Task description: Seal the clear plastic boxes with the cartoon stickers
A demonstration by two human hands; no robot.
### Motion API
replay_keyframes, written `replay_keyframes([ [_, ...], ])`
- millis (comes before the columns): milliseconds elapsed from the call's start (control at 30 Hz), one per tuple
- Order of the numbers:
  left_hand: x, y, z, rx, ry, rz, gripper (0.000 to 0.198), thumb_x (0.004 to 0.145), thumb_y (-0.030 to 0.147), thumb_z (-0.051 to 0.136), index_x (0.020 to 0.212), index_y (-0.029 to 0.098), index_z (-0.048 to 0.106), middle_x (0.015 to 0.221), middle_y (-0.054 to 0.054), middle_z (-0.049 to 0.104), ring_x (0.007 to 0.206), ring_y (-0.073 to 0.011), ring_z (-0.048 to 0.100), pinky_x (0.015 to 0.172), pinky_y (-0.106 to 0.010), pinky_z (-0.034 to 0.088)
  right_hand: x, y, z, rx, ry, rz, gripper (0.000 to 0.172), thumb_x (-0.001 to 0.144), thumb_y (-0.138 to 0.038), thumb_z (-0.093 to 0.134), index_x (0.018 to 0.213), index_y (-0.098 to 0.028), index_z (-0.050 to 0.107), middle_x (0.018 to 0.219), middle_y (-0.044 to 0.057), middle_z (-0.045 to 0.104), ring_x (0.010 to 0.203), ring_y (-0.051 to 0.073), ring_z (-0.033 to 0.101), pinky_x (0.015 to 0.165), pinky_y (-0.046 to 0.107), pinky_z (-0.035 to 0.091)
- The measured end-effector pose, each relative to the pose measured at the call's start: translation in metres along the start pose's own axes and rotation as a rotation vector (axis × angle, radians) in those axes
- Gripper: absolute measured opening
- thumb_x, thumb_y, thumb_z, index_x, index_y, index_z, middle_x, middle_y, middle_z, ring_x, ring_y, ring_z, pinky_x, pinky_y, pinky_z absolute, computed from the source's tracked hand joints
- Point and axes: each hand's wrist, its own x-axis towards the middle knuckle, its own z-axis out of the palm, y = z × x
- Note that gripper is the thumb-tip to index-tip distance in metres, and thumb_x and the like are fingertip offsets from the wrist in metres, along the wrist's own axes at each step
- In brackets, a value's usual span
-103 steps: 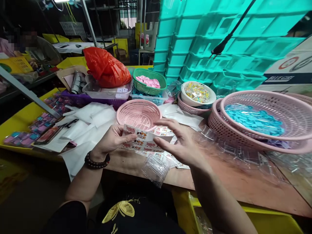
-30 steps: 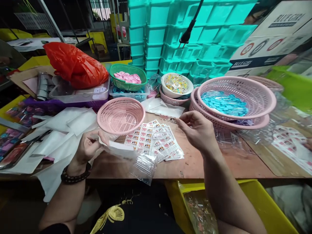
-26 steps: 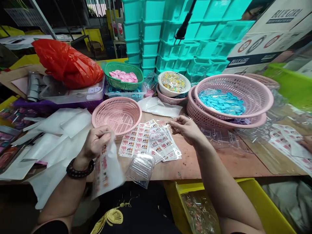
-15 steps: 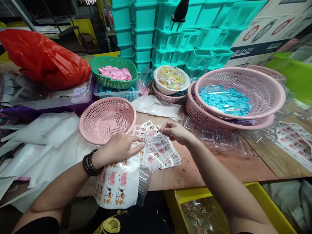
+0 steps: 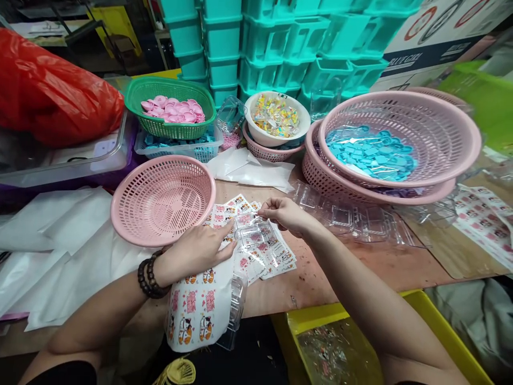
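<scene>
Sticker sheet (image 5: 197, 309) lowered under left hand (image 5: 198, 250), grip spread; right hand (image 5: 286, 215) pinching, contents unclear.

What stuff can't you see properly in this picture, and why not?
All in the head view:
Inside the red bag: its plastic hides it, and the left edge cuts the bag off.
Part of the sticker sheet: the left hand covers it.
Anything at the right hand's fingertips: too small to tell.
Top of the teal bins: cut off by the upper edge.
Prints in the yellow bin: too blurred.
</scene>
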Motion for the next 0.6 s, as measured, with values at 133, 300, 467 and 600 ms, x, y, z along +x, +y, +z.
replay_keyframes([
  [133, 0.004, 0.0, 0.003, 0.023, -0.018, 0.019, 0.054, 0.099, 0.041, 0.042, 0.144, 0.012, 0.051, 0.068, -0.006, 0.068, 0.068, -0.025, 0.066, 0.065, -0.033, 0.049, -0.002, -0.003, 0.003, -0.027, 0.019, 0.006, 0.028, 0.07, -0.021, 0.08, 0.062, -0.019, 0.054, 0.048, -0.006, 0.049, 0.039, 0.004, 0.029, 0.038, 0.02, 0.017],
  [300, 0.009, -0.001, 0.009, 0.009, -0.01, 0.047, 0.061, 0.099, 0.045, 0.041, 0.149, 0.011, 0.043, 0.066, -0.004, 0.066, 0.067, -0.0241, 0.066, 0.067, -0.033, 0.049, -0.003, -0.004, 0.003, -0.054, 0.031, -0.011, 0.029, 0.07, -0.024, 0.081, 0.062, -0.019, 0.054, 0.048, -0.006, 0.05, 0.038, 0.004, 0.029, 0.037, 0.021, 0.018],
  [467, 0.015, 0.0, 0.012, -0.002, -0.026, 0.087, 0.061, 0.1, 0.046, 0.042, 0.154, 0.017, 0.038, 0.069, -0.003, 0.068, 0.068, -0.0235, 0.067, 0.068, -0.032, 0.049, 0.0, -0.002, 0.005, -0.105, 0.045, -0.051, 0.03, 0.07, -0.027, 0.081, 0.061, -0.02, 0.053, 0.049, -0.006, 0.05, 0.039, 0.005, 0.031, 0.038, 0.022, 0.021],
  [600, 0.019, 0.002, 0.013, -0.005, -0.057, 0.083, 0.061, 0.1, 0.049, 0.041, 0.154, 0.019, 0.039, 0.074, -0.006, 0.071, 0.073, -0.0257, 0.069, 0.07, -0.033, 0.049, -0.003, -0.001, 0.01, -0.366, 0.131, -0.148, 0.022, 0.072, -0.023, 0.077, 0.071, -0.02, 0.055, 0.063, -0.001, 0.06, 0.052, 0.011, 0.049, 0.049, 0.025, 0.035],
])
